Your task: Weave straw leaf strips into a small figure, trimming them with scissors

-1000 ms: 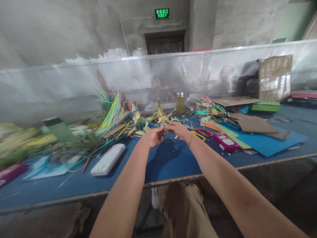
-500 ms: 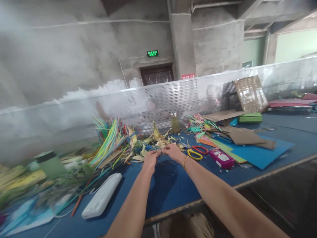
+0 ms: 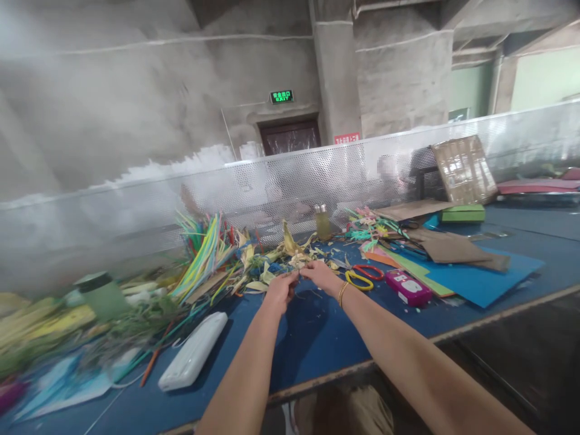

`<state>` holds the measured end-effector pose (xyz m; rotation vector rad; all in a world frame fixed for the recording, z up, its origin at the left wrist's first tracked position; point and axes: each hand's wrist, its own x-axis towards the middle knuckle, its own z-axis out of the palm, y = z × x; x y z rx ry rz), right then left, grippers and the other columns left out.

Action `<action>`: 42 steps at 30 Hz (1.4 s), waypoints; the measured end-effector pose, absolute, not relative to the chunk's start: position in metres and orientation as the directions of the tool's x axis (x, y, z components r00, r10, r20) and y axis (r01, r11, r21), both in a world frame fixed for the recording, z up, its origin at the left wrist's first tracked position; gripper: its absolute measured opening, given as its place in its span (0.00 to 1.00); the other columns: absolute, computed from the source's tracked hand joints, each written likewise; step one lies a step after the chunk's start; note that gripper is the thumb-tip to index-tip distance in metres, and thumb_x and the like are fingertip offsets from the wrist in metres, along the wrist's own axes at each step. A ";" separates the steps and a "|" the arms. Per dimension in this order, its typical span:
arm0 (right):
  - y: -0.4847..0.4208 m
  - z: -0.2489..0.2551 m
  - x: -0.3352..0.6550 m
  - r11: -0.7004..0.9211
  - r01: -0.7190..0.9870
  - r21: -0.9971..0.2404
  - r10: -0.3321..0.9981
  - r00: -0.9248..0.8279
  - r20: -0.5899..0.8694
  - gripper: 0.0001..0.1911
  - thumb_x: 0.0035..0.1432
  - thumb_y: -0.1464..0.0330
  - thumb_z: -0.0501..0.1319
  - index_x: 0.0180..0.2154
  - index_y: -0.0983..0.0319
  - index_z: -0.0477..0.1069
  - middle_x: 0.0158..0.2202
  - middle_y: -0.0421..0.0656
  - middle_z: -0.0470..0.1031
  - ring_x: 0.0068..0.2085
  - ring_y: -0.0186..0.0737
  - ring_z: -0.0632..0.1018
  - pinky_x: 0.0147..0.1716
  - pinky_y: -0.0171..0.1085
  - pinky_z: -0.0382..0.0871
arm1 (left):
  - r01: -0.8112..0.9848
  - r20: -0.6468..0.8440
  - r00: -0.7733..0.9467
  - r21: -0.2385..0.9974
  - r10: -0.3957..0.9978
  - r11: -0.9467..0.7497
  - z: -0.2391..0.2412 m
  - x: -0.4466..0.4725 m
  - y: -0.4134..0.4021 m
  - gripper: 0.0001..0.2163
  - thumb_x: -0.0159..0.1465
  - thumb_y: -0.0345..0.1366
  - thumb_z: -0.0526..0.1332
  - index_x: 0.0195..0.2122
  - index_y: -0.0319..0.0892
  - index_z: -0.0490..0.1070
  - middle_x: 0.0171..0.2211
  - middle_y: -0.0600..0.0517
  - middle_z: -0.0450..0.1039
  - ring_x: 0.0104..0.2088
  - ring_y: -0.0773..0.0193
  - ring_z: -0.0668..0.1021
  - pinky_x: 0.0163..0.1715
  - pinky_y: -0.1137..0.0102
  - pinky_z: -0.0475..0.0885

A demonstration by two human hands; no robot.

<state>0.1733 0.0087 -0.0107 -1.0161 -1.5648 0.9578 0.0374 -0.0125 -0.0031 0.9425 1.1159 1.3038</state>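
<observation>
My left hand (image 3: pixel 283 289) and my right hand (image 3: pixel 319 275) meet fingertip to fingertip over the blue table (image 3: pixel 312 356). Both are closed in a pinch. Whatever lies between the fingers is too small to make out. Just beyond them is a heap of dry, pale yellow husk pieces (image 3: pixel 292 244), mixed with green and blue scraps. To the right of my right hand lie scissors (image 3: pixel 359 280) with one yellow and one red handle loop. A purple box (image 3: pixel 408 287) sits beyond the scissors on the right.
A white power bank (image 3: pixel 194 351) with a cord lies at the left. Behind it stand a green cup (image 3: pixel 100 296) and a bundle of coloured strips (image 3: pixel 206 254). Blue paper (image 3: pixel 480 279), brown cardboard (image 3: pixel 453 246) and a small bottle (image 3: pixel 322 222) are farther back. A perforated metal screen (image 3: pixel 380 163) bounds the table.
The view has shifted slightly, so most things sit a little farther right. My hands stay pinched together at the same place, with the left fingers slightly more curled.
</observation>
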 end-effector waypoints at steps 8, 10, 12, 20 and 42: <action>0.008 -0.009 0.176 0.296 0.046 -0.954 0.935 -0.219 0.279 0.06 0.45 0.67 0.62 0.21 0.62 0.69 0.22 0.39 0.70 0.26 0.34 0.68 0.31 0.34 0.62 | -0.236 -0.122 -0.060 0.966 0.991 0.104 0.001 0.037 -0.016 0.09 0.49 0.29 0.70 0.25 0.39 0.68 0.17 0.59 0.64 0.15 0.77 0.65 0.12 0.82 0.50; 0.007 -0.008 0.176 0.285 0.038 -0.958 0.934 -0.235 0.269 0.07 0.45 0.66 0.62 0.21 0.63 0.69 0.21 0.39 0.70 0.27 0.34 0.68 0.31 0.34 0.62 | -0.236 -0.136 -0.058 0.965 0.989 0.119 0.002 0.037 -0.018 0.09 0.49 0.29 0.70 0.25 0.39 0.69 0.17 0.59 0.64 0.15 0.77 0.65 0.12 0.82 0.51; 0.007 -0.008 0.177 0.275 0.031 -0.961 0.935 -0.240 0.260 0.07 0.45 0.66 0.62 0.21 0.63 0.68 0.21 0.38 0.69 0.26 0.33 0.68 0.31 0.34 0.61 | -0.262 -0.161 -0.030 0.954 0.987 0.147 0.003 0.036 -0.019 0.08 0.49 0.28 0.70 0.26 0.38 0.69 0.18 0.58 0.65 0.16 0.77 0.66 0.13 0.83 0.51; 0.005 -0.007 0.176 0.228 -0.004 -0.974 0.937 -0.271 0.220 0.10 0.46 0.68 0.60 0.17 0.62 0.63 0.16 0.35 0.62 0.22 0.29 0.62 0.24 0.32 0.55 | -0.365 -0.240 0.116 0.892 0.964 0.266 0.006 0.037 -0.021 0.04 0.58 0.27 0.63 0.27 0.36 0.69 0.19 0.55 0.65 0.17 0.76 0.67 0.12 0.83 0.53; 0.005 -0.004 0.183 0.299 0.060 -0.952 0.914 -0.305 0.268 0.09 0.46 0.65 0.63 0.22 0.64 0.69 0.18 0.35 0.66 0.23 0.29 0.64 0.26 0.32 0.57 | -0.177 -0.135 0.019 0.975 0.991 0.136 0.010 0.031 -0.023 0.05 0.50 0.26 0.68 0.25 0.36 0.71 0.18 0.55 0.68 0.18 0.75 0.70 0.13 0.82 0.54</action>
